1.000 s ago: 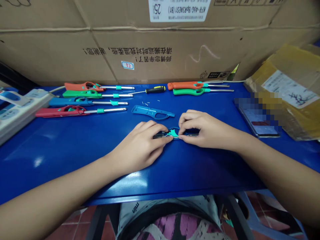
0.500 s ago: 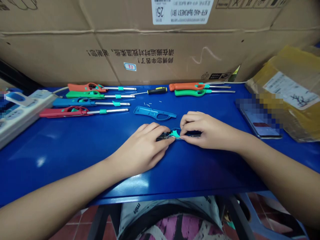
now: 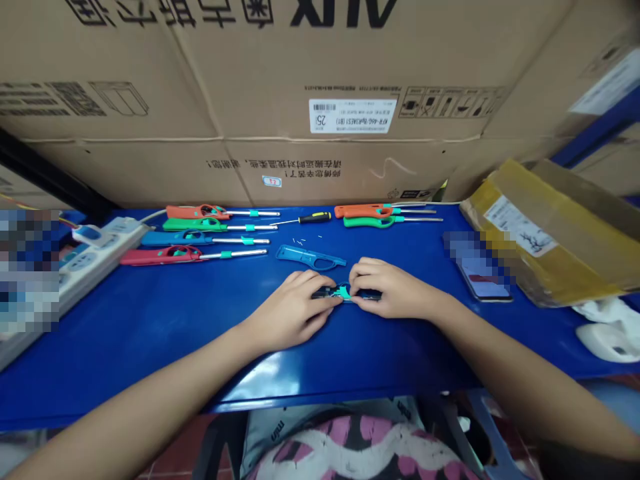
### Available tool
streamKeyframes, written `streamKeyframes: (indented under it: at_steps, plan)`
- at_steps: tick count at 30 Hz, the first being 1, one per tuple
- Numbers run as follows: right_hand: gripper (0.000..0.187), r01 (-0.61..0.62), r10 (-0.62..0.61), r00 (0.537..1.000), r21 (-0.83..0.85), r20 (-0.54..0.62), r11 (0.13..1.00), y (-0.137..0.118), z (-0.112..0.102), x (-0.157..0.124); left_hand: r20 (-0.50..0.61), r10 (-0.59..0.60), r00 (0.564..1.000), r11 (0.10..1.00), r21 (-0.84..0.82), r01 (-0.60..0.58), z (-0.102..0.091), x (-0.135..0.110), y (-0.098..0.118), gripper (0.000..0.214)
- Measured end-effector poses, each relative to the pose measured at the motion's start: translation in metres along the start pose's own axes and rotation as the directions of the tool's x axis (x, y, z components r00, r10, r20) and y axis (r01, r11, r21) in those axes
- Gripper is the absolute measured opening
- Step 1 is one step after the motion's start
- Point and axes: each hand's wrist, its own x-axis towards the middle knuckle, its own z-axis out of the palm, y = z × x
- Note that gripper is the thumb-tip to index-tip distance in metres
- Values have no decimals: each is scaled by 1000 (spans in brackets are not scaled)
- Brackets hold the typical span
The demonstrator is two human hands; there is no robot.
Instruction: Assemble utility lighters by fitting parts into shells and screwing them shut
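An opened blue gas lighter (image 3: 343, 292) lies on the blue table between my hands, with its green trigger and dark inner parts exposed. My left hand (image 3: 295, 310) is closed on its left end, thumb and index finger near the trigger. From the other side, my right hand (image 3: 387, 288) pinches at the trigger and covers part of the lighter. Just beyond them rests a loose blue half shell (image 3: 310, 257), its hollow side showing. Small pale slivers (image 3: 300, 241), too tiny to identify, are scattered behind the shell.
Several lighters, including a red one (image 3: 160, 255), lie at left beside a white power strip (image 3: 95, 250). A screwdriver (image 3: 315, 217) sits at the back, left of an orange lighter (image 3: 363, 211) and a green one (image 3: 370, 221). A phone (image 3: 483, 277) and a taped parcel (image 3: 550, 247) are at right.
The view has tilted upward and shifted, so more of the carton and right side shows. Both hands stay at the lighter, fingers slightly shifted around the trigger.
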Motion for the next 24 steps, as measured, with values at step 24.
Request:
streamKeyframes:
  at_steps: [24]
  plan:
    - [18,-102,98,994,102,45,990,3,-21,-13,18,98,995,995,-24,-98,2,-2,-23,32]
